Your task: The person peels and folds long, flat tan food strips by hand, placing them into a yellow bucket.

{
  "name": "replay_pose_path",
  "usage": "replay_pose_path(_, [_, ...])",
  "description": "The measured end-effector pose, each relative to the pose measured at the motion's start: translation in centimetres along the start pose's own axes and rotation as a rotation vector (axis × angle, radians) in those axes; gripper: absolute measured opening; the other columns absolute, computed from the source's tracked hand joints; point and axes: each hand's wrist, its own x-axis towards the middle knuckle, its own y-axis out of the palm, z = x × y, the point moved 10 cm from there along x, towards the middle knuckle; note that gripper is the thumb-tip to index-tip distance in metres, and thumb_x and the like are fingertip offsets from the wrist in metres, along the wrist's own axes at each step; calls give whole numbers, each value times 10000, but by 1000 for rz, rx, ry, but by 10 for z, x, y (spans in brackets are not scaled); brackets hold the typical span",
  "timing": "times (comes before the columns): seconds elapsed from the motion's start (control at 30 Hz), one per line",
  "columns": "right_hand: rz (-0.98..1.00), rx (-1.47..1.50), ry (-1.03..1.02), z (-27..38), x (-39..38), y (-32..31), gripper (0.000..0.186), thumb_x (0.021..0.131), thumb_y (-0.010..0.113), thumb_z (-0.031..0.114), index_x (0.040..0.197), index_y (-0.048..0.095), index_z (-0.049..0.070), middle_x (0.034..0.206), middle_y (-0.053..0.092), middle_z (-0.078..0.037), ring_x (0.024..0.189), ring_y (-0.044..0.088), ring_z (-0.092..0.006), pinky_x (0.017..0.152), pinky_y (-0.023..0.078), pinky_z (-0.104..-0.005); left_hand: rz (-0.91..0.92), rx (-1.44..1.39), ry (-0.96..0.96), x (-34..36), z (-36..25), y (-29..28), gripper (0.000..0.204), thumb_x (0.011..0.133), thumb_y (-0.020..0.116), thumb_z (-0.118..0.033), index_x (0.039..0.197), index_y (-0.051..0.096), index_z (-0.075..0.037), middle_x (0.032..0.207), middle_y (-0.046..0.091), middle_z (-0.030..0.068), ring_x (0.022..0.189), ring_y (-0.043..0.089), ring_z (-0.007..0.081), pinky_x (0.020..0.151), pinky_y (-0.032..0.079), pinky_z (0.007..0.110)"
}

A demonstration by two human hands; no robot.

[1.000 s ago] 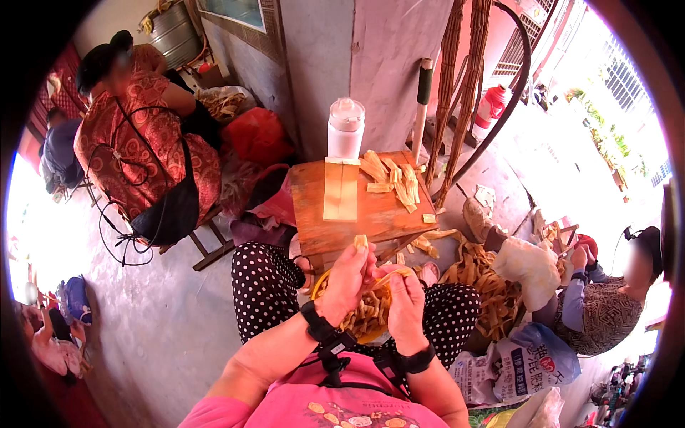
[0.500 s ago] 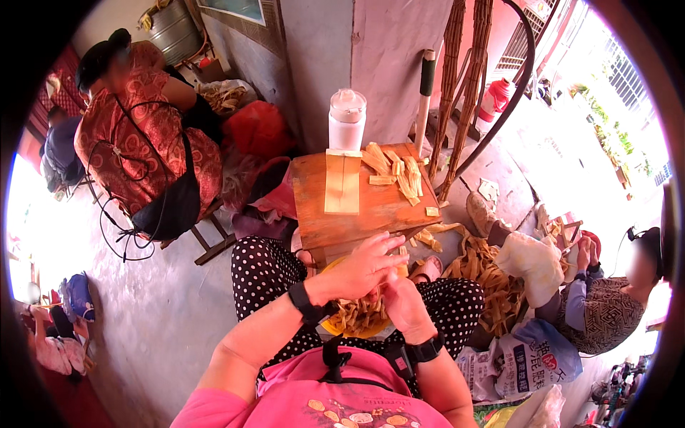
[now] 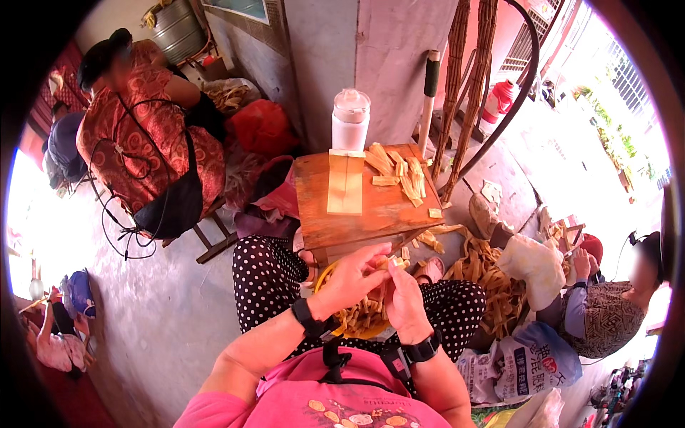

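Both hands meet over a yellow basin (image 3: 377,331) in my lap, which holds many curled tan strips, dried and leaf-like. My right hand (image 3: 407,303) is closed with its fingertips up, pinching a small folded tan strip (image 3: 397,262). From the left, my left hand (image 3: 351,282) reaches across with curled fingers and thumb at the same strip. The lower part of the strip is hidden between the hands. Ahead stands a wooden stool (image 3: 321,230) carrying a flat pale board (image 3: 345,187), several flat folded strips (image 3: 409,178) and a white lidded bottle (image 3: 349,132).
A heap of tan strips (image 3: 492,274) lies right of my knee, near a printed sack (image 3: 531,364). One person (image 3: 150,143) sits at the left, another (image 3: 606,307) at the right. Behind the stool are a pillar (image 3: 399,71), a dark-gripped pole (image 3: 428,100) and brown stalks (image 3: 464,93).
My left hand's fingers were stretched over the right fingertips; now they have drawn down and curled. The folded strip shows more plainly at the right fingertips. The view has shifted slightly.
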Motion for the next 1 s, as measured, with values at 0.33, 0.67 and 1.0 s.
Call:
replay_pose_path(0.33, [82,-131,-55,-7,15,-27,202,920,525,232,891,599,46,794,591,9,716,532,-78,656,428,-238,-118,-6,48,-2,-2,-22,175,907,496,-29,1056,582,3,1033,598,56,955,554,114,851,438,255])
replay_pose_path(0.67, [-150,-33,-122,6,5,-22,194,912,541,164,1024,580,10,852,612,0,749,557,-79,662,444,-214,-57,252,-103,-17,4,-13,387,780,655,-93,1112,487,12,904,611,77,820,599,129,731,479,261])
replay_pose_path(1.0, [-106,-6,-139,3,6,-19,261,931,527,222,1067,580,5,879,607,-1,756,550,-65,663,438,-206,-201,342,174,-18,-15,-13,184,770,620,-77,925,551,-7,828,606,145,743,599,305,672,478,352])
